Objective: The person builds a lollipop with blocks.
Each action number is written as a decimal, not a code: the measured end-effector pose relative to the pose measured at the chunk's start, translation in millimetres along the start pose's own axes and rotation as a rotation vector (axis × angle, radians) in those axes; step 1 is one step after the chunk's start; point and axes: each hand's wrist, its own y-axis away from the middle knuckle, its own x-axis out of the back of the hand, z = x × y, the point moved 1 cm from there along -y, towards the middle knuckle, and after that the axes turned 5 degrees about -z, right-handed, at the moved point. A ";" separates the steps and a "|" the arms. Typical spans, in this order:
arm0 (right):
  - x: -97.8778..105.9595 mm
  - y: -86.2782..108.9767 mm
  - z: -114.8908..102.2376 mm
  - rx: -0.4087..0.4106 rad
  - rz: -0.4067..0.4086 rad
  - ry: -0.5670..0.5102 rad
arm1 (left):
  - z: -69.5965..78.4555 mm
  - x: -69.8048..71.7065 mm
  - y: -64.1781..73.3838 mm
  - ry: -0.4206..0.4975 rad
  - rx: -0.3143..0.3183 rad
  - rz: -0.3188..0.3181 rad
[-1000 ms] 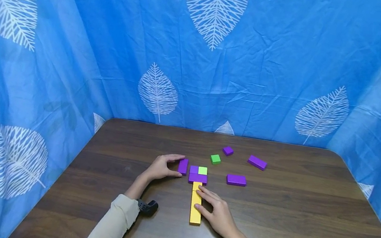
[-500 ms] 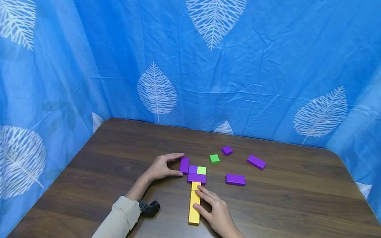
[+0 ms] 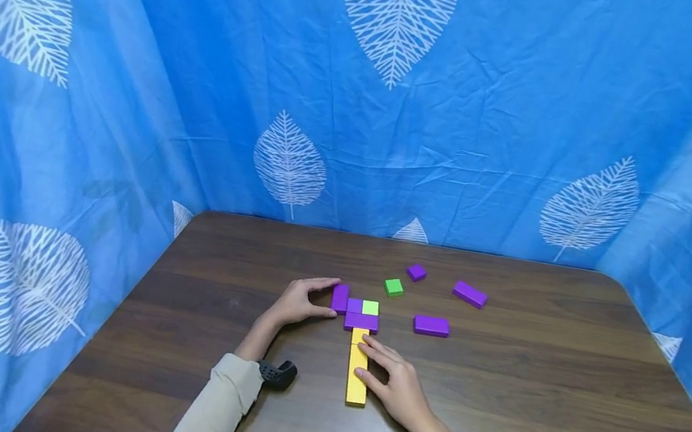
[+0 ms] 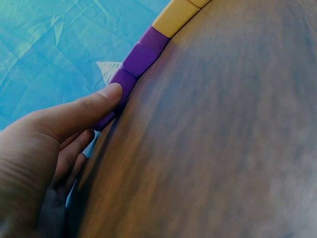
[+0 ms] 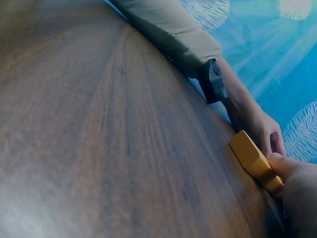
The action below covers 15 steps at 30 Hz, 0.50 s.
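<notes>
My left hand [image 3: 298,303] pinches an upright-lying purple block [image 3: 340,298] between thumb and fingers. This block lies against the left side of a small purple block [image 3: 355,306], which sits beside a light green block [image 3: 371,307]. Below these two is a crosswise purple block [image 3: 361,322]. From its lower edge a short yellow block [image 3: 360,334] and a long yellow block [image 3: 355,390] run toward me in a line. My right hand [image 3: 397,386] rests its thumb and extended fingertips on the yellow blocks. In the left wrist view, my thumb [image 4: 106,96] presses the purple block's near end.
Loose on the brown wooden table [image 3: 528,396] are a green block [image 3: 393,287], a small purple cube-like block [image 3: 416,272] and two longer purple blocks, one tilted [image 3: 469,294] and one level [image 3: 431,325]. A blue leaf-print curtain [image 3: 471,115] hangs behind.
My left hand has slid the pinched purple block slightly right and away from me, closing the gap to the small purple block. My right hand stays on the yellow blocks.
</notes>
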 end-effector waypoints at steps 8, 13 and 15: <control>0.2 -0.3 0.2 -0.014 -0.010 0.004 | -0.3 0.8 0.3 0.000 -0.019 -0.014; -0.4 0.0 0.2 -0.022 -0.018 0.005 | -0.2 0.4 0.9 0.005 -0.033 -0.011; -0.5 0.1 0.3 -0.026 -0.019 0.003 | 0.1 0.2 0.9 0.004 -0.030 -0.014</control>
